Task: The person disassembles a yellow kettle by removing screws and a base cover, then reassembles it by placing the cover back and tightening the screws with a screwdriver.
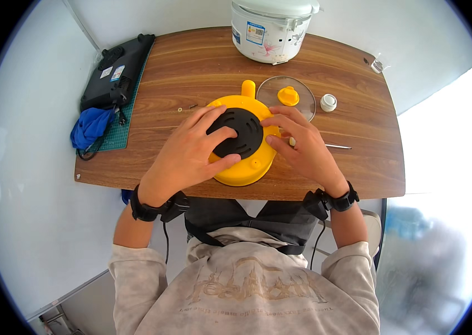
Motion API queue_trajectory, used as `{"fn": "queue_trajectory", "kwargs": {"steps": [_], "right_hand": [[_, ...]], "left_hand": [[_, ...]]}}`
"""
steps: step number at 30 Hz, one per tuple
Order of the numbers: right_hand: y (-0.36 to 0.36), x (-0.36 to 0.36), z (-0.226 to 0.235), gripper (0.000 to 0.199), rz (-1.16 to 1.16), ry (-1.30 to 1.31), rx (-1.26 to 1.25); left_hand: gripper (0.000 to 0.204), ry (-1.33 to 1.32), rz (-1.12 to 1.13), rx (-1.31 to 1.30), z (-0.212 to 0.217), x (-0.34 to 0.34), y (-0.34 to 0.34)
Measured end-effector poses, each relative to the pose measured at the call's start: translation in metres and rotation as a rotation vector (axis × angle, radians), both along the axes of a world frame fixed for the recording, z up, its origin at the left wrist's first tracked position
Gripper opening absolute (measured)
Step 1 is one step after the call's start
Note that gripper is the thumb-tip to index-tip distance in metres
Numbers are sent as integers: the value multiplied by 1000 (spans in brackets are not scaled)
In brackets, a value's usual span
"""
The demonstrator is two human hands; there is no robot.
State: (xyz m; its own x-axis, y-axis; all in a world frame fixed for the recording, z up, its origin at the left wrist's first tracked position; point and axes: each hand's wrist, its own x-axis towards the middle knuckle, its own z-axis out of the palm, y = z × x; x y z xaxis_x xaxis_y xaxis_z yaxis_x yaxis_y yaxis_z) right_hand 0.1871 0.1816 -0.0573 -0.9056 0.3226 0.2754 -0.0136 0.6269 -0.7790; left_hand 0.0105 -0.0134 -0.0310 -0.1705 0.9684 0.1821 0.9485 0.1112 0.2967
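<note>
A yellow pot-like appliance (254,174) with a stubby handle (248,88) lies bottom up near the table's front edge. Its round black slotted base cover (242,129) faces up. My left hand (191,146) rests over the cover's left side, fingers spread, the thumb on the yellow rim. With bent fingers my right hand (298,139) grips the pot's right edge beside the cover. A thin metal rod (338,146), perhaps a screwdriver shaft, sticks out past my right hand. A small pale piece under that hand is partly hidden.
Behind the pot lie a glass lid (269,89) with a yellow knob (288,96) and a white round cap (328,103). A white rice cooker (269,33) stands at the back. Leftward, a black appliance (114,72) and blue cloth (92,127) sit on a green mat (117,137).
</note>
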Motion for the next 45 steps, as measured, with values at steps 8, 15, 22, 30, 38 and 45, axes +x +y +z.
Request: {"fn": "queue_trajectory", "kwargs": {"steps": [8,15,22,30,38,45], "right_hand": [[-4,-9,-1,18,-73,44,139],[-11,-14,8,28,-159,-50,261],[-15,-17,11,34,-136,-107,364],[-16,-23,34,33,-74,-266,451],[-18,-23,37,31,-68,-252,542],[-20,-20,28,34,-106,-172,613]], "left_hand": [[35,-109,48,-4,1,2,5],[32,-188,-10,25,-3,-7,2],[32,-140,50,-13,2,-2,5],[47,-12,87,-38,2,3,3],[57,-35,94,-8,-1,4,0],[43,-90,-19,167,-20,-4,-6]]}}
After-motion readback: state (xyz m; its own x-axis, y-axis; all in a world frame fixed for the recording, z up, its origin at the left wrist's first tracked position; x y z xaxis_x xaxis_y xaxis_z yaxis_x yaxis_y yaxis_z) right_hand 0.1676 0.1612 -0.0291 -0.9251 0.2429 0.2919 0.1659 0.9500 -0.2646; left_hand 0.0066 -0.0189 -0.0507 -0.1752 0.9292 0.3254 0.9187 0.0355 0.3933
